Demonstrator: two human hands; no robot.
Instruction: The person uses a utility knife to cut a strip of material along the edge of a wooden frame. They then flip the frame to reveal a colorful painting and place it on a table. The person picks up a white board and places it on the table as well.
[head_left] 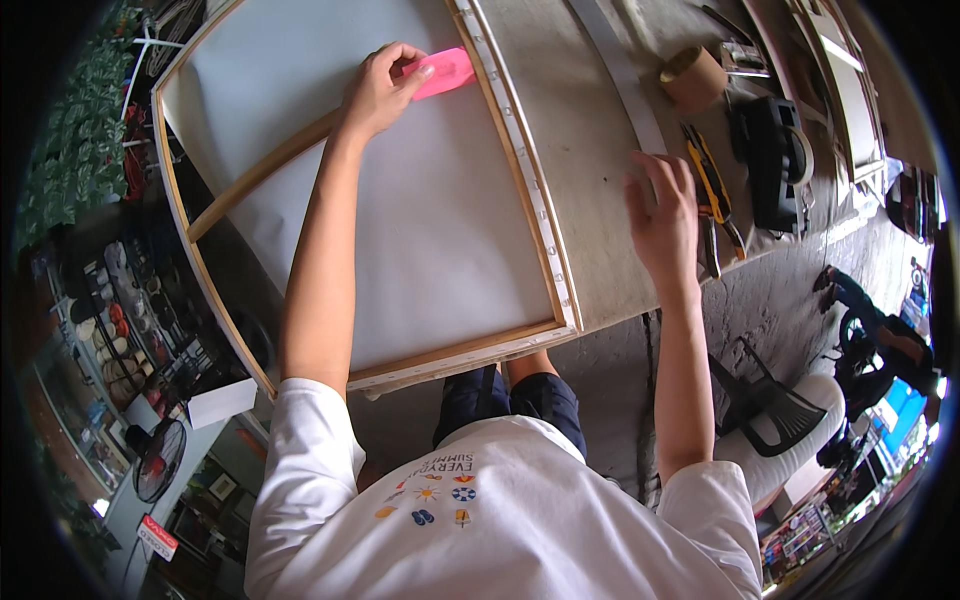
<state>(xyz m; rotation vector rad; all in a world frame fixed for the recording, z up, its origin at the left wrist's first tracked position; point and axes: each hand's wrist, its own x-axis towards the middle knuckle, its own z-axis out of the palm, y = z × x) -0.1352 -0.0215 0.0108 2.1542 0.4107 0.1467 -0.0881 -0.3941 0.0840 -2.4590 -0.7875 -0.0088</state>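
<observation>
My left hand (377, 95) is closed on a small bright pink packet-like piece (447, 74), pinched between thumb and fingers; its exact kind I cannot make out. Below it lies a wooden stretcher frame (527, 210) with a pale canvas sheet (420, 240), and a row of staples runs along the frame's right edge. Over the bench to the right of the frame, my right hand (664, 215) is slightly blurred, its fingers apart with nothing visible in them. Beside that hand are a long metal ruler (622, 75) and a yellow-and-black utility knife (706, 170).
Farther right on the bench are a roll of brown tape (694, 78) and a black tape dispenser (775, 165). A mesh-backed chair (775, 410) stands beyond the bench's near edge. To the left, a small fan (160, 460) stands by crowded shelves.
</observation>
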